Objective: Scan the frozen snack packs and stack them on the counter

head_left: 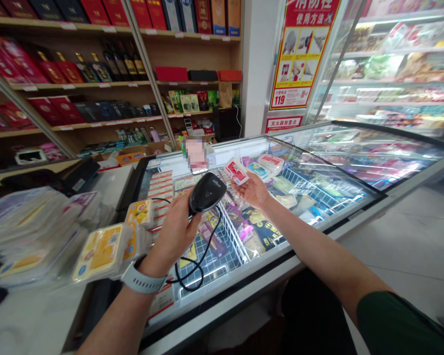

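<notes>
Over the freezer (377, 204), at its glass-topped left end: one scanner, one pack, two hands.

Item: scanner (209, 191), black, corded. Gripped in the left hand (175, 222), fingers wrapped about the handle; whether a finger presses a trigger cannot be told. Head raised above the glass, near the pack and apart from it. Cable (192, 289) hanging from the grip and looped over the freezer.

Item: pack (237, 171), white with a red label, flat. Located at the fingertips of the right hand (254, 191), above the freezer and just beyond the scanner. Fingers partly curled, palm turned up, the pack seemingly pinched by its near edge.

Nearby: a red-and-white pack (271, 162) and a blue pack (258, 171), both beyond the right hand. Below, a wire basket (237, 234) with mixed bags.

At left, on the counter (120, 185) side: stacked yellow boxes (99, 251) and purple boxes (22, 207), in neither hand.

Progress, as judged: partway. Done: scanner in hand, pack presented, the two brought close. Outstanding, or unconfirmed: a reading of this pack, since no beam or light spot is visible on it. Pack not set down. Which neighbouring packs or boxes have been dealt with, if any, cannot be told.
</notes>
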Action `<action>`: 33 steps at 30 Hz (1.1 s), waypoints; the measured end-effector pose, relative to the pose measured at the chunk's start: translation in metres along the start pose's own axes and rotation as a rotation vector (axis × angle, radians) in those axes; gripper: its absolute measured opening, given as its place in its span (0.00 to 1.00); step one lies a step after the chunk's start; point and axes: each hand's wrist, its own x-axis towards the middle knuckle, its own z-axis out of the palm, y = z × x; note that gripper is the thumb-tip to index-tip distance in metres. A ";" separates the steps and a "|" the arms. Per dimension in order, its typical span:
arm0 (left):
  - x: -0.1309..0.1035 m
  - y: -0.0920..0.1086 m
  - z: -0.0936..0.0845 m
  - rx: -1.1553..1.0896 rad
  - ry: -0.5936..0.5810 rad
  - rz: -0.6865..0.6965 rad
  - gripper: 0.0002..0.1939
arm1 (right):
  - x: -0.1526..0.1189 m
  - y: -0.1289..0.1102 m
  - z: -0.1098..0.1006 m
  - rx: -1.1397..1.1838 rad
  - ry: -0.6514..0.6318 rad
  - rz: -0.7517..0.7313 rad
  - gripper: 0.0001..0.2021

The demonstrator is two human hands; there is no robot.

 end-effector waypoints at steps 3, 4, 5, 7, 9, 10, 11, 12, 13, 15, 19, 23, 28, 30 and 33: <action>0.000 -0.001 0.001 0.011 -0.017 0.008 0.25 | 0.000 0.000 0.000 -0.001 -0.005 0.007 0.16; 0.000 -0.001 0.001 0.014 -0.021 0.015 0.25 | 0.001 0.000 0.000 -0.002 -0.005 0.009 0.16; 0.000 -0.001 0.001 0.018 -0.023 0.025 0.25 | 0.001 0.000 0.000 -0.005 -0.004 0.009 0.16; 0.000 -0.002 0.001 0.029 -0.017 0.047 0.25 | 0.001 -0.001 0.000 -0.013 -0.004 0.011 0.16; -0.001 -0.002 0.002 0.041 -0.004 0.064 0.25 | 0.000 -0.001 0.001 -0.020 -0.005 0.014 0.16; -0.001 -0.002 0.002 0.045 0.003 0.069 0.25 | 0.000 -0.001 0.001 -0.021 -0.005 0.016 0.16; -0.001 -0.002 0.002 0.046 0.008 0.071 0.25 | 0.000 -0.001 0.002 -0.023 -0.003 0.017 0.16; -0.001 -0.002 0.002 0.046 0.009 0.070 0.25 | -0.001 -0.001 0.002 -0.023 -0.001 0.018 0.16; -0.001 -0.002 0.002 0.045 0.006 0.065 0.25 | -0.001 -0.002 0.003 -0.023 0.001 0.018 0.16; -0.001 -0.002 0.001 0.042 -0.005 0.057 0.25 | -0.001 -0.002 0.003 -0.025 0.001 0.023 0.15; -0.001 -0.001 0.001 0.036 -0.011 0.056 0.25 | -0.001 -0.002 0.003 -0.036 -0.008 0.019 0.15; -0.001 -0.001 0.002 0.029 -0.008 0.048 0.24 | 0.000 -0.001 0.001 -0.052 -0.018 0.004 0.15; 0.000 -0.001 0.002 0.030 -0.016 0.046 0.25 | 0.001 0.000 0.000 -0.126 -0.020 -0.059 0.14; 0.000 -0.001 0.001 0.032 -0.021 0.038 0.25 | 0.000 -0.002 0.002 -0.219 0.009 -0.160 0.14; 0.000 -0.001 0.002 0.039 -0.028 0.032 0.26 | -0.004 -0.011 0.004 -0.459 0.061 -0.418 0.17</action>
